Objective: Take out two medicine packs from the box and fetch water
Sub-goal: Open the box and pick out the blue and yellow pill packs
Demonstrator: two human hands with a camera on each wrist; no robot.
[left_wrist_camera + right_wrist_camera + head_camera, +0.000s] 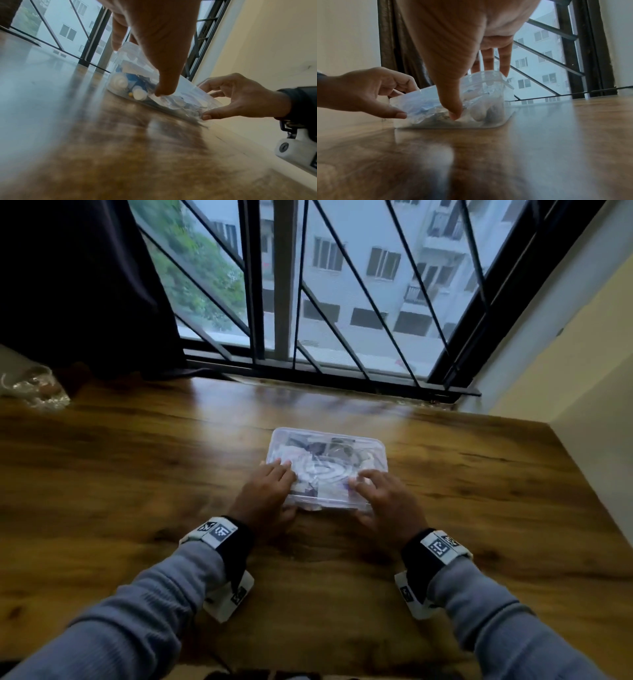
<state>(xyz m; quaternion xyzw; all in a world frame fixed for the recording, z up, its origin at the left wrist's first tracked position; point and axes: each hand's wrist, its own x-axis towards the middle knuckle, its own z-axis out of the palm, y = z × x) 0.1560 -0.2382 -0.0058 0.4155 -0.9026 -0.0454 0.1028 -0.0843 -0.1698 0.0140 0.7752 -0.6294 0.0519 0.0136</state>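
Note:
A clear plastic box (327, 450) with its lid on sits in the middle of the wooden table (137, 474). Through its walls I see white bottle caps (120, 81) and blue and white packs, jumbled together. My left hand (274, 487) holds the near left corner, fingers on the lid and thumb against the near wall (154, 60). My right hand (364, 498) holds the near right corner the same way, its thumb on the near wall (450, 81). In the right wrist view the box (488, 94) rests flat on the table.
A barred window (342, 302) runs along the table's far edge, with a dark curtain (85, 285) at the left. A clear glass object (34, 388) stands at the far left. The table ends at a cream wall (582, 371) on the right.

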